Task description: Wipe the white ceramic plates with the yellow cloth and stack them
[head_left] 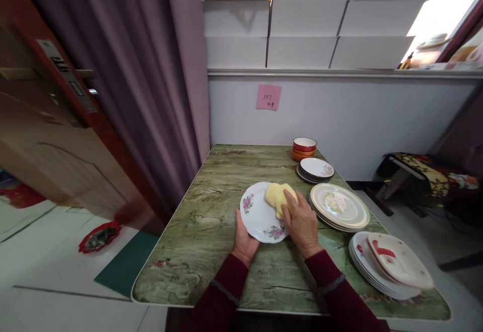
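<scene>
A white plate with pink flowers (260,216) is tilted up above the middle of the green wood-patterned table (211,196). My left hand (244,239) grips it from below at its lower left edge, the fingers hidden behind it. My right hand (304,224) presses a crumpled yellow cloth (279,197) against the plate's upper right part. Close by on the right lies a stack of large yellow-rimmed plates (335,203).
Along the table's right side stand several stacked bowls (305,145), a stack of small dark-edged plates (317,167), and white plates (372,266) under a squarish dish (400,259). A purple curtain (177,70) and an open door (75,120) flank the left. A red tray (100,236) lies on the floor.
</scene>
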Tool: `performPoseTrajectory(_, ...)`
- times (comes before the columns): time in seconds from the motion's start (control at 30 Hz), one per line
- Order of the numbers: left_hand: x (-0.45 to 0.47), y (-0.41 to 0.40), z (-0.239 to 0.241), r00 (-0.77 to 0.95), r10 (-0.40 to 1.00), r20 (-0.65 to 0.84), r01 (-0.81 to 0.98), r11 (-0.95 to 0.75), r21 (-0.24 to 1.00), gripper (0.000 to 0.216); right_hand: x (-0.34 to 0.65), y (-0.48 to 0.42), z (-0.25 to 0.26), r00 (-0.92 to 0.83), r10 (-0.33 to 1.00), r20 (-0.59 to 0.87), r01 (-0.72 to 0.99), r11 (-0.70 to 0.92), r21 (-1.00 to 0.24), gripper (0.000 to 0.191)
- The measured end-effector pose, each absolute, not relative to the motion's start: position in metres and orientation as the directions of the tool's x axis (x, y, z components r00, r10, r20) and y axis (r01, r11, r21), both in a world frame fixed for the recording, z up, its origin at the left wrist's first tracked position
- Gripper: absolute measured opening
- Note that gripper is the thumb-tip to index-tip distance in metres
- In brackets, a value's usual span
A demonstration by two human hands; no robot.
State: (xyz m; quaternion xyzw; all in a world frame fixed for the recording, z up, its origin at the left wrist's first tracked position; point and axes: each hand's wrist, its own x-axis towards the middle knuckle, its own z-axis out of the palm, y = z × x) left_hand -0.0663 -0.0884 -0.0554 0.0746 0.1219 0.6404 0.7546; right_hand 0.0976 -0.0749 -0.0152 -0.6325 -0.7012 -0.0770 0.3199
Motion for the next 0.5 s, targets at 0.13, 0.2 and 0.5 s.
performPoseTrajectory(0.13,-0.068,-0.088,-0.056,0.091,0.990,-0.105,-0.956,0.117,0.269,0.070,0.106,-0.089,-0.022,0.082,0.859,0.505,0.860,0.195,-0.471,0.054)
performPoseTrajectory(0.2,-0.069,-0.088,-0.056,0.078,0.990,-0.117,-0.955,0.108,0.275,0.070,0.106,-0.092,-0.023,0.106,0.848,0.519,0.809,0.230,-0.541,0.065)
performPoseTrajectory(0.5,-0.068,-0.090,-0.054,0.083,0.985,-0.151,-0.944,0.126,0.305,0.068,0.098,-0.091,-0.024,0.085,0.885,0.457,0.797,0.215,-0.565,0.064)
